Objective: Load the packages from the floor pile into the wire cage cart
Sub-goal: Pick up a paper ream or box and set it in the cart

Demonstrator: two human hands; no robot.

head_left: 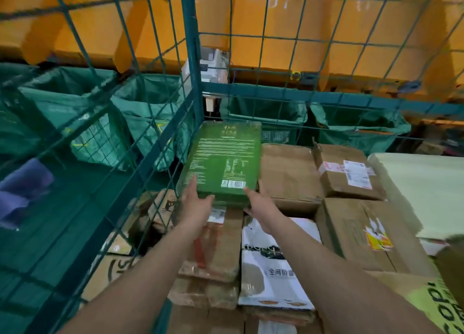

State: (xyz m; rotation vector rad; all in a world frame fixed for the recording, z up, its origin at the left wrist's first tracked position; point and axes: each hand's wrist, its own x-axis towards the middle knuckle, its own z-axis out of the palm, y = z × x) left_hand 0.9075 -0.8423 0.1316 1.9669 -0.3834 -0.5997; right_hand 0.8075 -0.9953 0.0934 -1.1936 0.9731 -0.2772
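A flat green box [223, 157] with white print and a barcode lies in the far left corner of the green wire cage cart [187, 57], on top of stacked cartons. My left hand [197, 203] holds its near left corner with the thumb along the side. My right hand [261, 204] holds the near right corner from below and beside. Both arms reach forward over the load inside the cart.
Brown cardboard cartons [351, 175] and a white printed carton [273, 266] fill the cart below and to the right. A pale flat box [426, 190] lies far right. Green sacks [140, 122] hang outside the mesh, under orange chutes [301, 32].
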